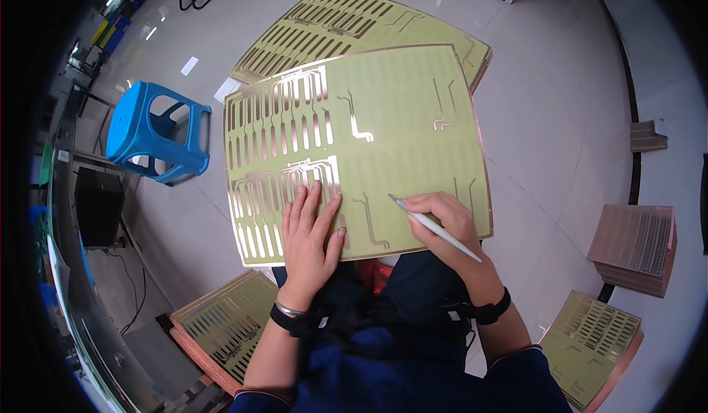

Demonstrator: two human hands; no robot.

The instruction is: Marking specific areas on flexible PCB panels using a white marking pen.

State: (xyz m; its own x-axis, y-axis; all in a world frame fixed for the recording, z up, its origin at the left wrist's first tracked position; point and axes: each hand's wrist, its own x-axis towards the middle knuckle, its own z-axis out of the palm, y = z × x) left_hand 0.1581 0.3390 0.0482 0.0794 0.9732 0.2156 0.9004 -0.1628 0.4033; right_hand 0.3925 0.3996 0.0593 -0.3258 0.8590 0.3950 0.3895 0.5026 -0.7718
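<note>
A large pale yellow-green circuit board (pixel 413 147) with shiny copper traces lies before me, its near edge over my lap. My left hand (pixel 311 240) rests flat on its lower left part, fingers stretched over the copper strips and holding nothing. In my right hand (pixel 446 225) is a slim craft knife (pixel 451 240) with a pale handle, gripped like a pen. Its dark pointed tip is at the board's bare surface, right of a bent copper line; whether it touches I cannot tell. Another such board (pixel 398 29) lies partly beneath, at the far side.
A blue plastic stool (pixel 158 129) stands on the tiled floor to the left. Stacks of similar boards sit at the lower left (pixel 240 306) and lower right (pixel 590 346). Another stack of boards (pixel 630 247) leans by the right wall. A black box (pixel 99 206) and cables are at the left.
</note>
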